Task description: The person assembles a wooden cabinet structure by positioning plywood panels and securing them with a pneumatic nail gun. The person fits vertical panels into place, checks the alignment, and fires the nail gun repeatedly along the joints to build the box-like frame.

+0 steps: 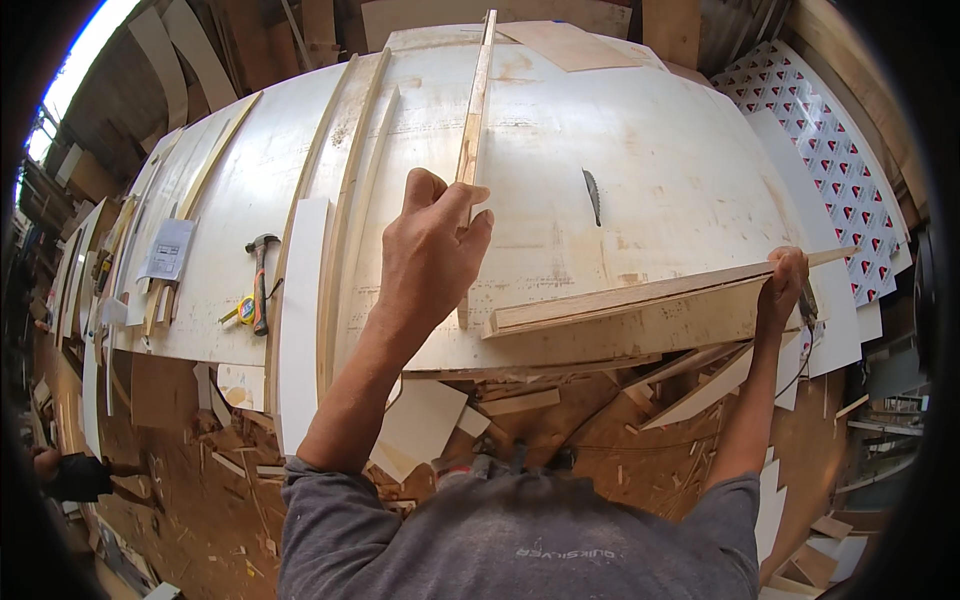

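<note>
My left hand [430, 245] is closed around a long narrow wooden strip [473, 135], which runs from near the table's front edge toward its far side. The thumb and index finger press against the strip's right side. Over on the right, my right hand [787, 280] grips the end of a wooden batten [640, 297], its fingers wrapped round it. That batten lies slanting along the front of the white worktable [545, 130], its other end close to the left strip. Between the hands and farther back, a toothed saw blade [592, 197] stands up out of the tabletop.
Left on the table are a hammer [261, 285], a yellow tape measure [242, 311], a paper sheet [168, 250] and several long strips. A white board [303, 300] overhangs the front edge. Offcuts litter the floor below. Another person's dark sleeve [78, 478] shows far left.
</note>
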Demonstrator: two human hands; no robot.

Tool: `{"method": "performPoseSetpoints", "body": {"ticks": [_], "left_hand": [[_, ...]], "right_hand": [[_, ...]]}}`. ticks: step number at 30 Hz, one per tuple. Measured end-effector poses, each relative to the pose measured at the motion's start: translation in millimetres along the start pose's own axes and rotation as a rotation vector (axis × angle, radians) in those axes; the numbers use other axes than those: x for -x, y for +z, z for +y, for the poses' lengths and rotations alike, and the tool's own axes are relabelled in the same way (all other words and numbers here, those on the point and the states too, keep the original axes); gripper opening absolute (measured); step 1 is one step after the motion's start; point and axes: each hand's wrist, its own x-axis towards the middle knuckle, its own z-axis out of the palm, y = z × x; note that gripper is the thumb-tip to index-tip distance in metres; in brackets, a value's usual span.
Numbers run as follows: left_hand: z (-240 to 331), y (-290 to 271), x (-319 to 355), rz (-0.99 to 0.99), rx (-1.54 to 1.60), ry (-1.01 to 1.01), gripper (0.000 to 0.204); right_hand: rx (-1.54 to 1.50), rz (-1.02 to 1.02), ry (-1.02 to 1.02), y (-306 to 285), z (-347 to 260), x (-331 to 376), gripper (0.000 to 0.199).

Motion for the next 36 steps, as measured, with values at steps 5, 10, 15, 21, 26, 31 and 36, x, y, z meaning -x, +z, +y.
{"method": "performPoseSetpoints", "body": {"ticks": [5,10,15,21,26,31,36], "left_hand": [[-13,-7,-4,-0.101,0.119,-0.065,0.021],[-47,-2,-30,-0.113,0.205,0.287,0.051],[-58,35,-35,-0.036,0.600,0.278,0.056],[-45,50,-31,0.047,0.733,0.289,0.054],[-31,50,-15,0.073,0.634,0.295,0.054],[-29,41,-21,-0.044,0.555,0.334,0.061],[-24,44,-27,-0.115,0.563,0.372,0.065]], "right_hand": [[0.058,-0.009,-0.021,7,-2,-6,0.039],[0.064,-0.007,-0.022,0,-4,-2,0.037],[0.057,-0.026,0.001,-3,3,-4,0.037],[0.009,-0.030,0.045,-5,6,-9,0.042],[-0.037,-0.044,0.052,-14,5,-6,0.049],[0.078,-0.048,0.025,-5,8,-12,0.041],[0.039,-0.031,0.025,-1,5,-10,0.040]]}}
